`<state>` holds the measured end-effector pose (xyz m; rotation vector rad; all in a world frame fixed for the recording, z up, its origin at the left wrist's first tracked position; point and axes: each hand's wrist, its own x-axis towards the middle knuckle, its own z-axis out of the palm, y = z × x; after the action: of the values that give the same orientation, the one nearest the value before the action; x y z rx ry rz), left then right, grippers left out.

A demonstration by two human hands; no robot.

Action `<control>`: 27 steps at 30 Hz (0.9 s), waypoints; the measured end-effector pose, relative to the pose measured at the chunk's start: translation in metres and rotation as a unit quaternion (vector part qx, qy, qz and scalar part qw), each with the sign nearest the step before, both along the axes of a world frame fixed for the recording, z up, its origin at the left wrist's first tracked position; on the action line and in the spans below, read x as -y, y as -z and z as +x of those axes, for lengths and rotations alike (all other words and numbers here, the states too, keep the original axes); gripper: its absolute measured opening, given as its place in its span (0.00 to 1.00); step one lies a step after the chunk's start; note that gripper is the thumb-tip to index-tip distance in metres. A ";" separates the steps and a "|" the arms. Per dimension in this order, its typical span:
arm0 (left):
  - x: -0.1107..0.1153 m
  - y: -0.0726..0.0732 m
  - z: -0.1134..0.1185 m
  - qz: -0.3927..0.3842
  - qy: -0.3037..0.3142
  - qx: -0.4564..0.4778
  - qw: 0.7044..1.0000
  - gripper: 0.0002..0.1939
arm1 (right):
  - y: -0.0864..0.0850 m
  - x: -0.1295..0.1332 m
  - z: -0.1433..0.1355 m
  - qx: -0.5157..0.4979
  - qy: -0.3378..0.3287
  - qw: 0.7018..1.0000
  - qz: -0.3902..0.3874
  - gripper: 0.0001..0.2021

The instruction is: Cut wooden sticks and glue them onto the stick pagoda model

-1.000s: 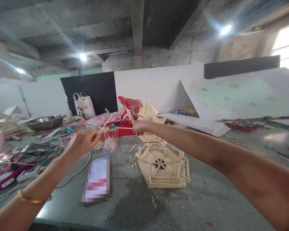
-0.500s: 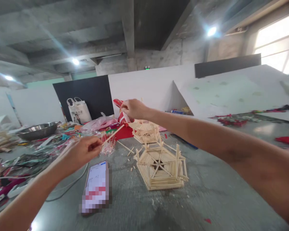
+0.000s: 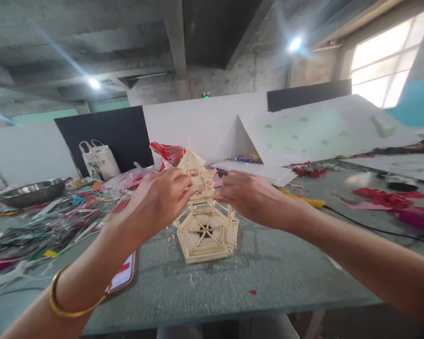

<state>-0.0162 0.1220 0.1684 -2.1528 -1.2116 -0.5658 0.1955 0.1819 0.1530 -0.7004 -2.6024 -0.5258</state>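
A six-sided base built of thin wooden sticks (image 3: 207,252) sits on the grey table, short posts rising from its rim. Just behind it stands a tiered stick tower with a pointed roof (image 3: 191,161). My left hand (image 3: 159,197) hovers at the left above the base, fingers pinched and in front of part of the tower. Opposite it, my right hand (image 3: 249,195) is also pinched, over the base's right rear side. Whatever lies between the fingertips blends with the sticks behind and cannot be made out. Under my left forearm a phone (image 3: 127,273) is partly hidden.
Plastic packets and scraps (image 3: 74,221) clutter the left side, with a metal bowl (image 3: 35,192) beyond. A red bag (image 3: 167,153) lies behind the tower. To the right are a yellow-handled tool (image 3: 305,200) with a black cable and red scraps (image 3: 381,197). The table's front edge is near.
My right hand has come back from the red bag to the base. My left hand, which held a thin wooden stick, has moved right to face it. The view has shifted.
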 end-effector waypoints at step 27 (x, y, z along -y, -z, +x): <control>0.016 0.159 -0.031 -0.242 -0.066 0.554 0.794 0.16 | 0.105 0.011 0.027 0.000 0.028 0.992 -0.120 0.08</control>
<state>-0.0474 0.1057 0.0091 -2.0504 -2.2852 -1.7622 0.2225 0.1708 0.0482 -0.8504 -2.6805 -0.2288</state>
